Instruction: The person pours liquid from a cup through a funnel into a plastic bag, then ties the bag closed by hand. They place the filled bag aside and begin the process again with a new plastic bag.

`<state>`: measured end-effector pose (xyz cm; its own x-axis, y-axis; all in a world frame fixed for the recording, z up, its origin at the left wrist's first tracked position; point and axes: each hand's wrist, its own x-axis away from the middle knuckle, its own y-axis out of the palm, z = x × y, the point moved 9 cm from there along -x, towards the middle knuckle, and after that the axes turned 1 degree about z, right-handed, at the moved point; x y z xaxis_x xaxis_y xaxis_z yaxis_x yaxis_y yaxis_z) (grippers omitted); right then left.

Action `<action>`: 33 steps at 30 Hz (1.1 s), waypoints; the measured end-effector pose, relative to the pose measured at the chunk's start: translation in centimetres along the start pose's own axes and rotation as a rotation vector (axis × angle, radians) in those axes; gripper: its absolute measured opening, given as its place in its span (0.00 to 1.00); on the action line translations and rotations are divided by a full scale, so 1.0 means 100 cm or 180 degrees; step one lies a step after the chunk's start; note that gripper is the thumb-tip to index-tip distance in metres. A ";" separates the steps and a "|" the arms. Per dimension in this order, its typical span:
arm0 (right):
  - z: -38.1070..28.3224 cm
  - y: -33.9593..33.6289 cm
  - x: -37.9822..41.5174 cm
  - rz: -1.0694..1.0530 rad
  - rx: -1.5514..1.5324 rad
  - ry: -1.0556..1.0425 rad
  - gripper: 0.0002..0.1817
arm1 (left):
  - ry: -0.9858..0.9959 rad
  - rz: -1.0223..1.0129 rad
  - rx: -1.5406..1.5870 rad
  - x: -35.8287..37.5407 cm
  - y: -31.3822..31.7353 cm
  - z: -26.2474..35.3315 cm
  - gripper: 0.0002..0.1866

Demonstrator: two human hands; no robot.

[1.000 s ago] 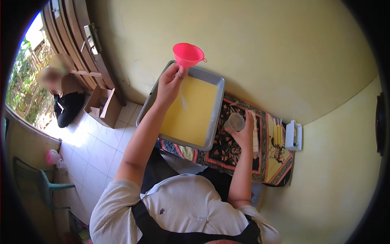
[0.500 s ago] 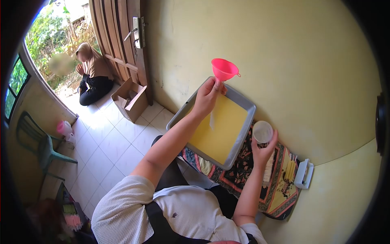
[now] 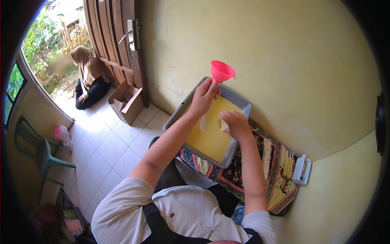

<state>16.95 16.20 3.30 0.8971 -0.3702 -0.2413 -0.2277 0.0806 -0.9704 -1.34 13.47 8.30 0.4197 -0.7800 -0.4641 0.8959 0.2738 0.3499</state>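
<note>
The pink funnel [image 3: 222, 71] is raised near the far rim of the grey tray [image 3: 235, 99], wide mouth up, its narrow lower end gripped by the fingers of the left hand [image 3: 206, 95]; a steady, upright hold appears best. The fingers of the right hand [image 3: 237, 124] are curled around a small cup [image 3: 224, 124] over the tray's yellow contents [image 3: 211, 142], where slow, even tilting should limit splashing. The tray rests on a worktop spread with patterned cloth [image 3: 233, 173], so movements are best made inside the rim.
</note>
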 end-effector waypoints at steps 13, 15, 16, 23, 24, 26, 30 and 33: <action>-0.003 0.014 0.001 0.0155 -0.0962 0.0415 0.40 | 0.0008 -0.0027 0.0122 0.000 0.002 -0.005 0.21; 0.004 0.010 0.006 0.0383 -0.1176 0.0656 0.39 | 0.0002 -0.0043 0.0115 0.000 0.003 -0.004 0.21; 0.009 0.008 0.011 0.0566 -0.1175 0.0757 0.39 | -0.0003 -0.0056 0.0099 0.001 0.003 -0.004 0.21; 0.040 -0.005 0.028 0.1470 -0.1698 0.1322 0.34 | 0.0045 -0.0073 -0.0014 0.000 0.005 -0.006 0.21; 0.043 -0.009 0.028 0.1694 -0.1724 0.1172 0.34 | 0.0024 -0.0075 -0.0011 0.000 0.006 -0.005 0.21; 0.050 -0.016 0.030 0.2140 -0.1763 0.0869 0.34 | -0.0021 -0.0087 -0.0002 0.001 0.008 -0.004 0.21; 0.050 -0.058 0.025 0.2658 -0.2053 0.0666 0.32 | -0.0131 -0.0348 -0.0200 0.001 0.014 -0.015 0.20; 0.052 -0.091 0.019 0.2968 -0.2071 0.0531 0.29 | -0.0198 -0.0499 -0.0295 0.003 0.019 -0.016 0.19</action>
<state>22.65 19.55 11.63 0.2265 -0.5395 -0.8109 -0.9730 -0.0876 -0.2134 0.68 14.59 7.54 0.2666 -0.8498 -0.4548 0.9604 0.1945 0.1995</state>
